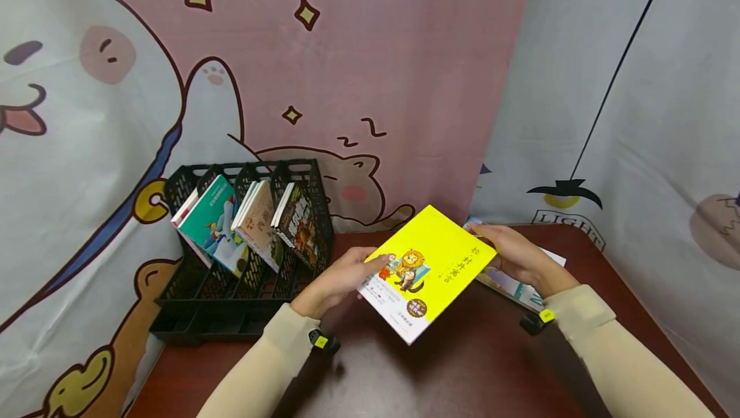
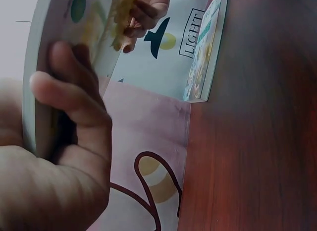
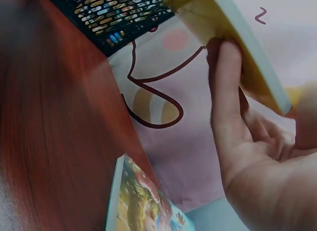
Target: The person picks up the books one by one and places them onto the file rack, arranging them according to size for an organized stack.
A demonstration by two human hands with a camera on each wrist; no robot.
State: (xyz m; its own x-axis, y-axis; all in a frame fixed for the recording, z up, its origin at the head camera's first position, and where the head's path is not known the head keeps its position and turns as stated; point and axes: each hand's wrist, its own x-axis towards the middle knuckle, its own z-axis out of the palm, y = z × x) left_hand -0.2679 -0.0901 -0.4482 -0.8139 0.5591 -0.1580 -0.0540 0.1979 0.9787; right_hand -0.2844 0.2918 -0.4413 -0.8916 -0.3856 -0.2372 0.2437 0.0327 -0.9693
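Observation:
A yellow picture book [image 1: 430, 244] with a lion and another animal on its cover is held tilted over the table. My left hand [image 1: 341, 280] grips its left edge, thumb on the cover and fingers beneath, as the left wrist view shows on the book's underside [image 2: 44, 23]. At the upper right edge, my right hand [image 1: 514, 254] holds the book between thumb and fingers; in the right wrist view a finger [image 3: 228, 67] lies along its underside. Behind the right hand, another book [image 1: 517, 293] with a colourful cover lies on the table, partly hidden.
On the left of the brown table [image 1: 393, 379] stands a black slotted book rack [image 1: 243, 309]. Its compartments hold leaning books, among them a green one [image 1: 214, 222], a tan one [image 1: 260, 222] and a dark one [image 1: 297, 222]. A printed cloth [image 1: 405, 84] hangs behind.

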